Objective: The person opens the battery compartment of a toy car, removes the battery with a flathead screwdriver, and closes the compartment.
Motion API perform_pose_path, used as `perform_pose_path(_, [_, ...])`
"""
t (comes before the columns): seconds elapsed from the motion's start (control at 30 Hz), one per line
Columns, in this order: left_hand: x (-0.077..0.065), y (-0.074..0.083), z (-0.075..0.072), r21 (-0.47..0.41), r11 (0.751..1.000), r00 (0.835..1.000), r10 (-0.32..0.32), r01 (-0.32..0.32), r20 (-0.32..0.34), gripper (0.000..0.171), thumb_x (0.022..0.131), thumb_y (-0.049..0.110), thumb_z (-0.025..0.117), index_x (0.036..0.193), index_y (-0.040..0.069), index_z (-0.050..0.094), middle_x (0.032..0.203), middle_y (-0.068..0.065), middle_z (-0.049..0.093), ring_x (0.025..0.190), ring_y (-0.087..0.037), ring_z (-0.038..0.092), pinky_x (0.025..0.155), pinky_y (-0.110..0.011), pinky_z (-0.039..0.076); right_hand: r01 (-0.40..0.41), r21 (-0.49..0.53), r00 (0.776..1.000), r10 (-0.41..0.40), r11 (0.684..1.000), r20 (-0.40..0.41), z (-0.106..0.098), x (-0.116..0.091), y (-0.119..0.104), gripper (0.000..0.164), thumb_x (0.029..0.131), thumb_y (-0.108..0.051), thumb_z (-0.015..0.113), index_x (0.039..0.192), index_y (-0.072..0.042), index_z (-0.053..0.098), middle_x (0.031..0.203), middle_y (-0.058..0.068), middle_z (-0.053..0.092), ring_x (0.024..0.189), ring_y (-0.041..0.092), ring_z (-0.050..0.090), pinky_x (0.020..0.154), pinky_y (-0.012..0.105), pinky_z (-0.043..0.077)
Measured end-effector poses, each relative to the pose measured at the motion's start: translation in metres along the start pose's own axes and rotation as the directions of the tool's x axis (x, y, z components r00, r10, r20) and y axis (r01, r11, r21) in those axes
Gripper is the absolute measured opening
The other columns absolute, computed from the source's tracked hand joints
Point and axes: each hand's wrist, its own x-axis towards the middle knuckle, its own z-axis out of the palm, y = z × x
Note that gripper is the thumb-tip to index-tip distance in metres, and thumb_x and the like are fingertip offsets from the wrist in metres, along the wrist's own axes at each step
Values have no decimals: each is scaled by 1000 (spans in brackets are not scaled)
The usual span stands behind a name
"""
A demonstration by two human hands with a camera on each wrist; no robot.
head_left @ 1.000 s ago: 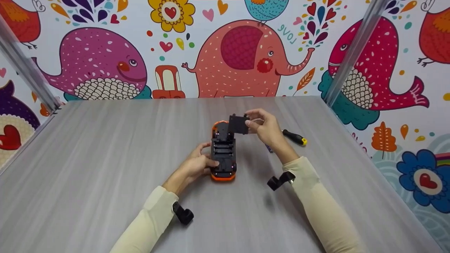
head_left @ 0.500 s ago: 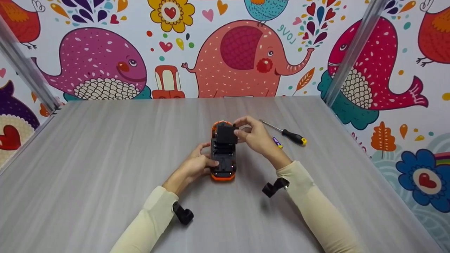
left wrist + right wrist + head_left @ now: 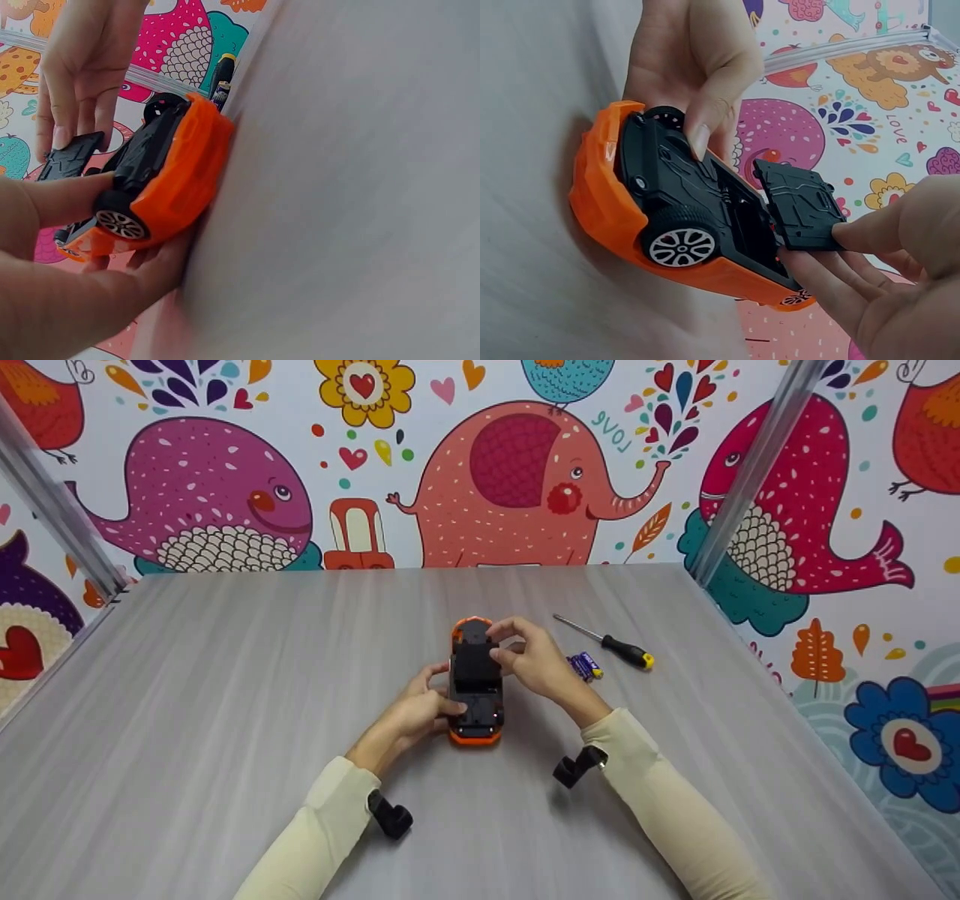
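Observation:
An orange toy car [image 3: 697, 199] lies upside down on the table, its black underside up. My left hand [image 3: 412, 712] grips it from the side, thumb on the underside and fingers beneath the body, as the left wrist view shows. Between thumb and fingers, my right hand [image 3: 534, 660] pinches a flat black battery cover [image 3: 802, 202]. The cover is tilted over the battery compartment [image 3: 750, 229] in the car's underside. In the head view it overlaps most of that opening.
Purple batteries [image 3: 585, 666] lie on the table just beyond my right hand. A screwdriver [image 3: 626, 652] with a black and yellow handle rests to the right of them. A patterned wall [image 3: 360, 457] stands behind the table.
My right hand has brought the battery cover left and toward me, from beside the car to over its compartment. The batteries have come into fuller view. My left hand keeps its place.

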Motion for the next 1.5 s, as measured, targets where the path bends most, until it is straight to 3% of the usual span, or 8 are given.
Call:
perform_pose_path(0.43, [0, 0, 0, 2, 1000, 1000, -13, 13, -8, 79, 86, -13, 59, 154, 13, 29, 133, -22, 55, 105, -26, 63, 83, -34, 56, -70, -71, 997, 71, 995, 10, 7, -2, -1, 20, 96, 0, 62, 115, -6, 61, 118, 13, 61, 93, 21, 67, 78, 40, 61])
perform_pose_path(0.83, [1, 1, 0, -10, 1000, 1000, -12, 12, -4, 82, 85, -14, 60, 155, 13, 26, 133, -21, 53, 104, -25, 63, 81, -33, 56, -39, -110, 999, 42, 993, 26, 9, -6, -1, 20, 96, 1, 62, 115, -8, 62, 115, 12, 62, 96, 24, 67, 75, 35, 61])
perform_pose_path(1.13, [1, 1, 1, 0, 1000, 1000, -14, 14, -7, 83, 84, -13, 60, 155, 11, 25, 133, -22, 51, 104, -26, 62, 80, -33, 57, -16, -173, 1000, 15, 985, -6, 11, -5, -2, 20, 95, 2, 63, 113, -6, 65, 112, 12, 66, 92, 24, 67, 72, 31, 59])
perform_pose_path(1.5, [0, 1, 0, 7, 1000, 1000, -18, 18, -16, 83, 84, -13, 61, 155, 12, 26, 136, -23, 52, 105, -27, 63, 82, -34, 57, -44, -261, 998, 33, 964, -50, 9, -5, -4, 18, 91, -2, 70, 108, -7, 70, 108, 11, 72, 97, 25, 69, 80, 36, 59])
